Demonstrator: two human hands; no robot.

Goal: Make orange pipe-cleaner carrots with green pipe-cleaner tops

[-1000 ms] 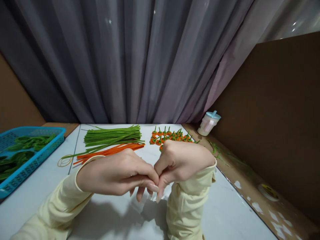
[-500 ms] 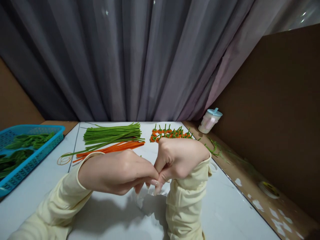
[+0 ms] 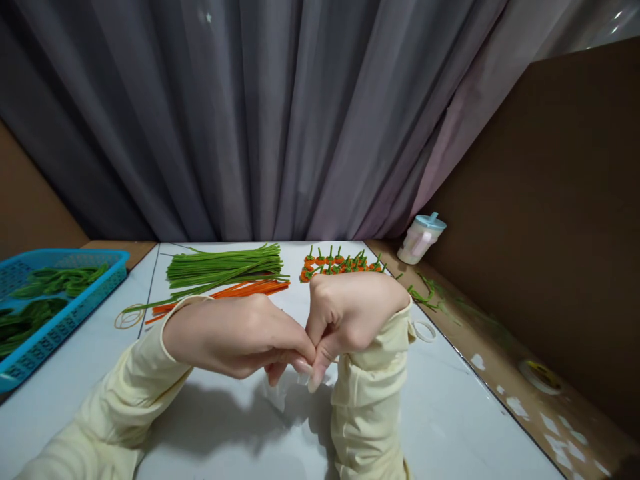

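Above the white tabletop (image 3: 220,433), my left hand (image 3: 240,335) and my right hand (image 3: 347,317) meet with their fingertips pinched together. Whatever lies between the fingers is hidden. A clear, film-like scrap (image 3: 275,395) shows beneath the left fingertips; I cannot tell whether it is held. Beyond my left hand lie a bundle of green fuzzy stems (image 3: 225,268) and some orange fuzzy stems (image 3: 250,289). Several small orange pieces with green stalks (image 3: 345,267) stand in rows behind my right hand.
At the left is a blue basket (image 3: 65,323) with green leaf-like pieces. Thin tan loops (image 3: 129,317) lie by the stems. A white ring (image 3: 425,331), a blue-lidded cup (image 3: 421,239), a tape roll (image 3: 540,377) and white scraps (image 3: 517,407) are at the right.
Both hands have shifted slightly, the right one a little to the left, and stay pinched together. More of the white ring shows beside the right sleeve.
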